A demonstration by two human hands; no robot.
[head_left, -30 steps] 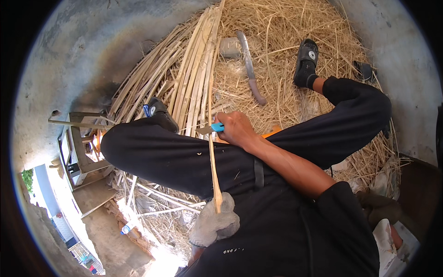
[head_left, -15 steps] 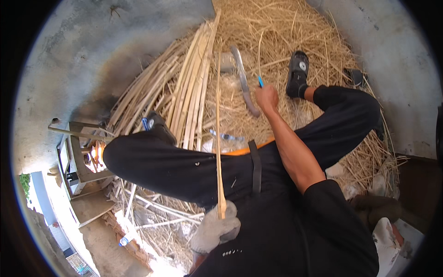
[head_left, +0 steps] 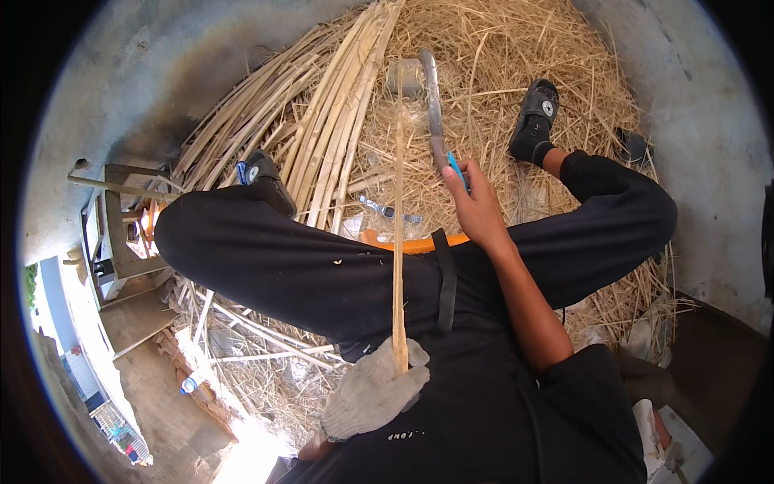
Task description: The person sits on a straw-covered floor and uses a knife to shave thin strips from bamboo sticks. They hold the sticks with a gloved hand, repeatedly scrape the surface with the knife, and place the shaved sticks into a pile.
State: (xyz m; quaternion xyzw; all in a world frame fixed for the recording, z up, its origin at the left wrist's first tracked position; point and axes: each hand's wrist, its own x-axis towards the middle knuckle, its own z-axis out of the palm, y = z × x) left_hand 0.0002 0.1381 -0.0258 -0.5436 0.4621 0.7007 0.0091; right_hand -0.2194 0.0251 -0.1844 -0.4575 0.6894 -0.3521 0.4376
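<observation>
In a grey knit glove, my left hand (head_left: 375, 391) is closed on the lower end of a long, thin bamboo strip (head_left: 398, 242). The strip stands away from my lap over the straw. My bare right hand (head_left: 477, 206) pinches a slim blue handle-like piece (head_left: 457, 168) between thumb and fingers; whatever it joins onto is not clear. Just beyond that hand, a machete (head_left: 434, 101) with a slightly curved blade lies on the straw. My right hand covers its lower end, and I cannot tell whether the two touch.
Split bamboo strips (head_left: 343, 121) lie in a bundle at far left, with loose straw (head_left: 516, 48) beside it. A wristwatch (head_left: 389, 211) lies between my legs near an orange item (head_left: 427, 244). A wooden frame (head_left: 121, 234) stands left, a plastic bottle (head_left: 192, 383) below it. Concrete walls (head_left: 693, 121) curve around.
The view has shifted. My right hand has turned and opened its fist into a pinch on the blue piece, nearer the machete. The thin strip seen beyond the blue piece no longer shows there.
</observation>
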